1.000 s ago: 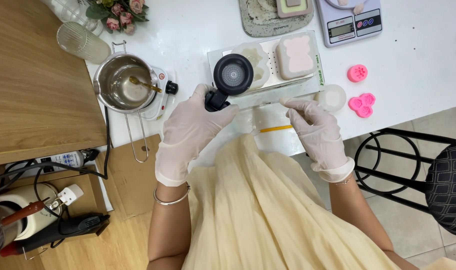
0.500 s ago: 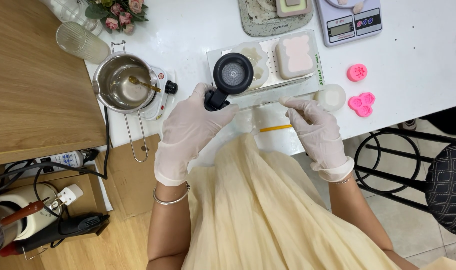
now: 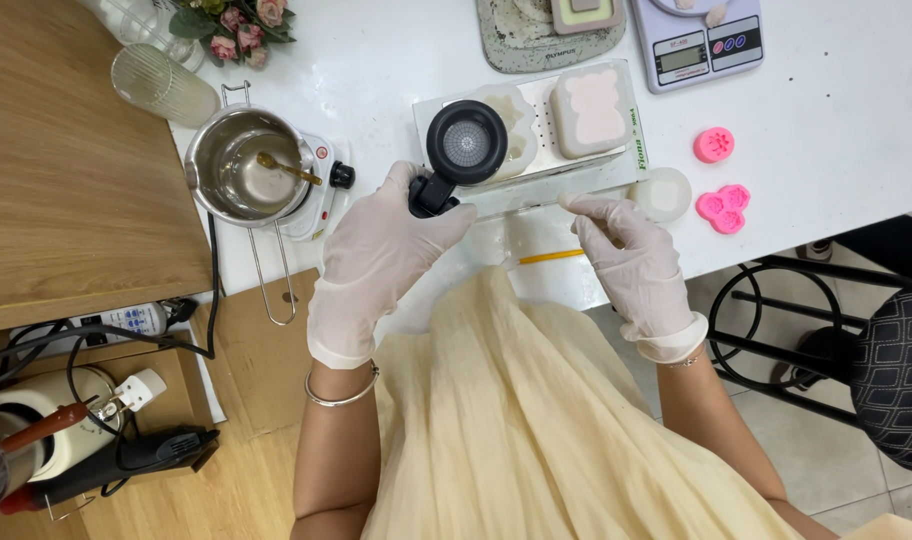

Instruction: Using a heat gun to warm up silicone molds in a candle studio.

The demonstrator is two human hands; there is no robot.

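White table (image 3: pixel 836 215): steel pot (image 3: pixel 238 165) holds spoon (image 3: pixel 288 168); left hand (image 3: pixel 381 250) grip clenched round black tool (image 3: pixel 456 150); right hand (image 3: pixel 631 250) pinching strip (image 3: pixel 536 197).

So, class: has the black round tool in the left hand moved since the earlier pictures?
No. The black round tool, gripped by the left hand, sits in the same spot over the white tray as before.

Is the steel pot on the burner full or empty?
Nearly empty: the steel pot shows its bare shiny bottom, with only a gold spoon inside.
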